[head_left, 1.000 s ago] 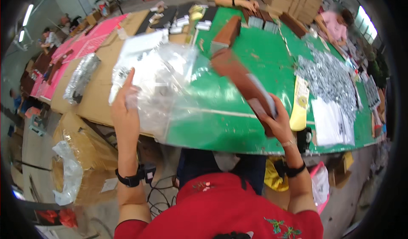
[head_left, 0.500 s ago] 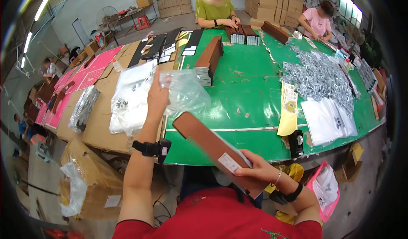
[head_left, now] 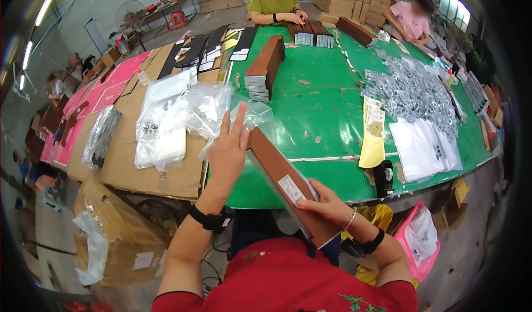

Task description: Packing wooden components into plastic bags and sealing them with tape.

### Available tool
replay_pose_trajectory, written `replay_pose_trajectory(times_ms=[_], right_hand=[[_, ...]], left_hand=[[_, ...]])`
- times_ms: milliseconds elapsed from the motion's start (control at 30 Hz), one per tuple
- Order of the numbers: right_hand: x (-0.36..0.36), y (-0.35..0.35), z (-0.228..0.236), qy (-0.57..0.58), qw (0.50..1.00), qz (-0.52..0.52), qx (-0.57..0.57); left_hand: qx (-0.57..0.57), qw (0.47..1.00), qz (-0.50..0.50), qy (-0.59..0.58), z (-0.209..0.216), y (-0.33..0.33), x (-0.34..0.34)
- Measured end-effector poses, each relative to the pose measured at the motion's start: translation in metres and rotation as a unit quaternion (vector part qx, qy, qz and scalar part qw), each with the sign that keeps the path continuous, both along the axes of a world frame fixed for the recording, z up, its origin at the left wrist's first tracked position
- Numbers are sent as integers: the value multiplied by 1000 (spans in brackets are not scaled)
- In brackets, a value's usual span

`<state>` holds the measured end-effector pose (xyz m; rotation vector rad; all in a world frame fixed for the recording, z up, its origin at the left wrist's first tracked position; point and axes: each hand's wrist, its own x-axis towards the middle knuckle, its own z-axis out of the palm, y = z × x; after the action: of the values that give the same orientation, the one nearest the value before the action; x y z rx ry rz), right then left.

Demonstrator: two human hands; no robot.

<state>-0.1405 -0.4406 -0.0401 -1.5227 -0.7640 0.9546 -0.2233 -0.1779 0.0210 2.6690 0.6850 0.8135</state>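
Note:
My right hand point(head_left: 324, 204) grips the near part of a long, flat brown strip point(head_left: 277, 165) with a white label. It slants from my lap up to the left. Close to its far end, my left hand point(head_left: 226, 154) has its fingers stretched out and apart. A clear plastic bag point(head_left: 257, 112) lies crumpled around those fingers and the strip's tip; how the hand meets the bag is hard to make out. Left of this hand, a pile of clear bags point(head_left: 160, 143) rests on cardboard point(head_left: 124, 170).
Brown strips are stacked point(head_left: 266, 68) on the green table point(head_left: 310, 120). To the right are a heap of grey metal-looking pieces point(head_left: 413, 90), yellow label sheets point(head_left: 372, 145), a black tool point(head_left: 383, 179) and white bags point(head_left: 424, 151). Two people work across the table.
My left hand has come nearer and to the right, meeting the strip's far end, with more fingers spread. The strip has shifted slightly up and right, and the bag is more bunched.

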Motion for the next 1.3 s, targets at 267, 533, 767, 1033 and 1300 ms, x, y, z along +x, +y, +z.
replay_pose_trajectory(times_ms=[267,533,767,1033,1300], right_hand=[[8,20,11,223,968,-61,100],[19,35,-45,-136,989,-4,51],[-17,84,-94,-399,911,-91,51],[4,65,-32,-89,958,-132,239],[27,87,-18,25,961,-76,265]], left_hand=[[50,982,-183,-20,-11,-83,-32],[150,932,-326,-46,2,-120,-21],[184,863,-456,118,-128,-181,25],[-300,910,-170,-232,-15,-18,-56],[-481,738,-398,-256,25,26,12]])
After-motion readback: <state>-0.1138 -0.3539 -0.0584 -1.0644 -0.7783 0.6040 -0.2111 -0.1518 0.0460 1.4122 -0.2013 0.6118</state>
